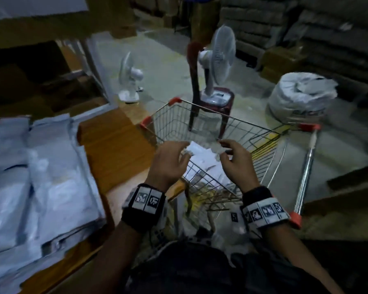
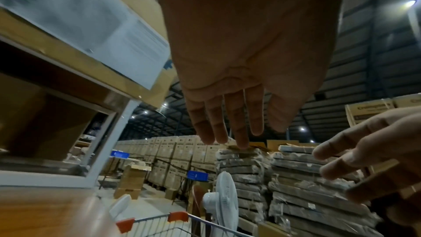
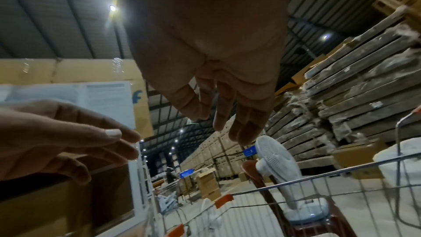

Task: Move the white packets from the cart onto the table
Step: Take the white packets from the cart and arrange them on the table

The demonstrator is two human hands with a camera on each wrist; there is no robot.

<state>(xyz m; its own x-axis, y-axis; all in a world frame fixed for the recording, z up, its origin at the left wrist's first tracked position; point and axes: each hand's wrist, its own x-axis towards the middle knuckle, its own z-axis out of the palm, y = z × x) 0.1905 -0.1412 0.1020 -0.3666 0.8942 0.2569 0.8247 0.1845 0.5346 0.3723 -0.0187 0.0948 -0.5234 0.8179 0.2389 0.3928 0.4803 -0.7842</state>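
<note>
Parked hard against the desk (image 1: 113, 141) corner: wire cart (image 1: 232, 132), basket mouth open toward the person, so the carry across is short. Down in the basket, a loose heap of white packets (image 1: 202, 158), low against the wire floor, some slid toward the near end. Already stacked on the desk's left side, many pale blue-white bags (image 1: 40, 177), overlapping flat, with a bare strip of wood between them and the cart; likely the landing spot for the next load.

Both hands above the heap, side by side, palms down. Left hand (image 1: 168, 162) spread moderately, fingers relaxed and slightly bent, tips just over or brushing the top packet; contact not clear from the head view. In the left wrist view, same left hand (image 2: 239, 78) with fingers straight, close together, nothing between them. Right hand (image 1: 236, 162) likewise loose, fingers gently curved, thumb apart, gripping nothing; confirmed in its own wrist view (image 3: 218, 78), fingers hanging open over the basket.

Judged stage: reaching in for a two-handed scoop, nothing lifted yet. Slippery, thin packets, so probably best gathered from both sides at once.

Beyond the cart: a white fan (image 1: 217, 66) standing on a dark red chair (image 1: 210, 102), a second fan (image 1: 130, 81) on the floor, a bulging white sack (image 1: 300, 96).
</note>
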